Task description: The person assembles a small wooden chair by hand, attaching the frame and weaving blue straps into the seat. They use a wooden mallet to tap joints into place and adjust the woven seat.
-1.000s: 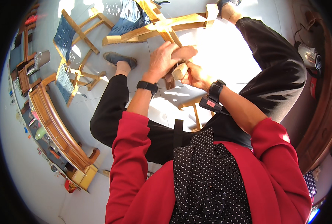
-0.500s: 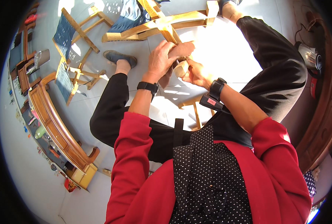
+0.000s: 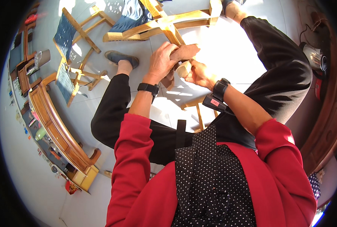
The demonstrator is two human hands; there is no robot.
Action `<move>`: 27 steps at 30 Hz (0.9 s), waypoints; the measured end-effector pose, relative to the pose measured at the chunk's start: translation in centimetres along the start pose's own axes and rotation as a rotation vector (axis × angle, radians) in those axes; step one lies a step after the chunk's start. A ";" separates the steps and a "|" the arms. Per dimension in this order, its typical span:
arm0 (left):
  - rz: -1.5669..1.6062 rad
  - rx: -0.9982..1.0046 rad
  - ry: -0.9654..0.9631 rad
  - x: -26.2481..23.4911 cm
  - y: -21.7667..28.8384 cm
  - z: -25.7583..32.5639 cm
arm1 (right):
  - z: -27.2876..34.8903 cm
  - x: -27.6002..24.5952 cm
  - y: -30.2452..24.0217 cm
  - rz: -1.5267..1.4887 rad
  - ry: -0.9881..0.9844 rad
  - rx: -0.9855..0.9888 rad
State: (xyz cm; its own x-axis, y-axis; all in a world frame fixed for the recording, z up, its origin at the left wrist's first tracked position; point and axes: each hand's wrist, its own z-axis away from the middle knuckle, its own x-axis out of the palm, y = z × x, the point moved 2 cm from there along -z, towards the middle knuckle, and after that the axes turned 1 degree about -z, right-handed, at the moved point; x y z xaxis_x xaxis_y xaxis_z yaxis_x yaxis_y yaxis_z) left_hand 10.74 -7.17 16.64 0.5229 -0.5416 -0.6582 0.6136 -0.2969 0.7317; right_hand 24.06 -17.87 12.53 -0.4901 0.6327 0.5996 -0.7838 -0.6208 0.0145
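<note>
A wooden folding stool frame with blue webbing is tilted in front of me, its crossed legs toward my hands. My left hand is closed on a brown sheet that looks like sandpaper, folded over one leg. A flap of the sheet hangs below the fingers. My right hand grips the rounded end of that wooden leg, just below the sheet. The leg's stretch under the sheet is hidden.
Another folding stool with blue webbing lies to the left by my shoe. A wooden cabinet runs along the left side. Pale wooden legs show below my hands. A metal canister stands at the right.
My left hand and the sheet have shifted very slightly along the leg. More of the hanging flap shows. My right hand stays at the leg's end.
</note>
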 end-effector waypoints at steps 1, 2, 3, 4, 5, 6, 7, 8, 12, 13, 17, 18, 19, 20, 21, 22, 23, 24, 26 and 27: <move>-0.035 0.005 -0.043 0.0 -0.3 -0.4 | -0.1 0.0 -0.1 -0.006 -0.020 -0.025; -0.054 -0.045 -0.012 -0.3 -0.6 -0.8 | -0.2 0.0 -0.1 0.003 -0.003 -0.011; -0.064 -0.053 0.049 -0.6 -0.7 -1.4 | -0.3 0.0 -0.2 -0.001 -0.006 -0.011; -0.077 -0.106 0.037 -0.9 -0.8 -1.8 | -0.4 -0.1 -0.2 -0.001 0.007 0.006; -0.085 -0.100 0.110 -1.3 -0.6 -2.1 | -0.5 -0.1 -0.2 0.008 -0.012 -0.003; -0.038 -0.102 0.092 -1.4 -0.3 -2.2 | -0.5 -0.1 -0.2 0.019 -0.015 0.004; 0.009 -0.142 0.042 -1.4 -0.1 -2.1 | -0.6 -0.3 -0.2 0.054 0.032 0.011; 0.019 -0.177 0.045 -1.4 0.3 -1.9 | -0.5 -0.2 -0.1 0.035 -0.012 0.010; -0.037 0.004 -0.122 -0.4 1.8 -0.2 | -0.4 -0.4 0.1 0.034 -0.036 -0.012; -0.027 -0.028 -0.105 -0.2 1.7 0.1 | -0.4 -0.4 0.0 0.032 -0.058 -0.014; -0.088 -0.018 -0.023 0.0 0.4 -0.4 | -0.4 -0.3 0.0 0.017 -0.075 0.005; -0.111 -0.055 0.001 -0.2 -0.1 -0.9 | -0.5 -0.4 -0.1 0.044 -0.026 -0.010; -0.132 -0.066 0.068 -0.5 -0.5 -1.5 | -0.5 -0.3 -0.1 0.039 -0.039 -0.004; -0.145 -0.060 0.129 -0.8 -0.8 -2.0 | -0.6 -0.2 -0.1 0.017 -0.045 0.002; -0.175 -0.078 0.131 -1.1 -1.1 -2.7 | -0.6 -0.2 0.0 0.000 -0.035 0.007; -0.201 -0.051 0.162 -1.4 -1.2 -3.2 | -0.6 -0.3 0.1 -0.009 -0.012 0.018; -0.218 -0.004 0.191 -1.8 -1.2 -3.7 | -0.6 -0.3 0.1 -0.012 -0.048 0.004; -0.235 0.044 0.219 -2.1 -1.2 -4.3 | -0.6 -0.4 0.1 0.018 -0.049 -0.001; 0.057 -0.194 0.215 -2.5 -1.7 -5.1 | -0.6 -0.6 0.0 0.067 -0.056 -0.001; -0.104 -0.099 0.234 -2.5 -1.4 -5.2 | -0.7 -0.7 0.0 0.052 -0.065 0.019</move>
State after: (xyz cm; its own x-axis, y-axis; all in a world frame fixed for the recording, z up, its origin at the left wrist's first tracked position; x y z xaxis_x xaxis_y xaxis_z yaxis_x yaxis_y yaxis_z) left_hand 11.65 -1.36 16.37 0.5697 -0.3119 -0.7604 0.7201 -0.2567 0.6447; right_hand 24.14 -18.00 11.54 -0.5033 0.5685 0.6508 -0.7504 -0.6610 -0.0029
